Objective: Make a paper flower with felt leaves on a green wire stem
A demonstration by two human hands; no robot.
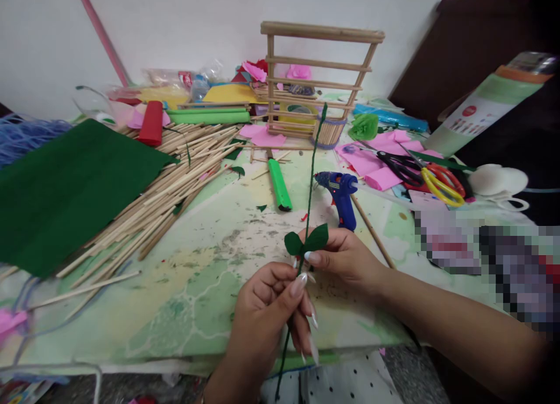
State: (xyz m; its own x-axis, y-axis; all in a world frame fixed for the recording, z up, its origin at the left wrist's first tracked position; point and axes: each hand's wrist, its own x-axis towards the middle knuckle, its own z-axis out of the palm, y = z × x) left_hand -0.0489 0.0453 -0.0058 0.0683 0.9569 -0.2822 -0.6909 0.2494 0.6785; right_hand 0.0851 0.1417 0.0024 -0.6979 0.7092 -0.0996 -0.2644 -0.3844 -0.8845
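Two green leaves (317, 237) are pinched at the base by the right hand (339, 257), their stem (310, 188) by the left hand (271, 299).

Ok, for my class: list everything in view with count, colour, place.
stem: one, green, front centre
leaves: two, green, on stem
glue gun: one, blue, centre right
knife: one, green handle, centre
sticks: many, tan, left
frame: one, tan, back centre
sheet: one, green, left
roll: one, red, back left
paper: several, pink, right
scissors: count unclear, black, red, yellow, right
bottle: one, pale green, back right
string: one bundle, blue, far left
clutter: uncounted, mixed, back
tablecloth: one, pale green, underneath
left hand: one, pale-nailed, on stem
right hand: one, pale-nailed, at leaves
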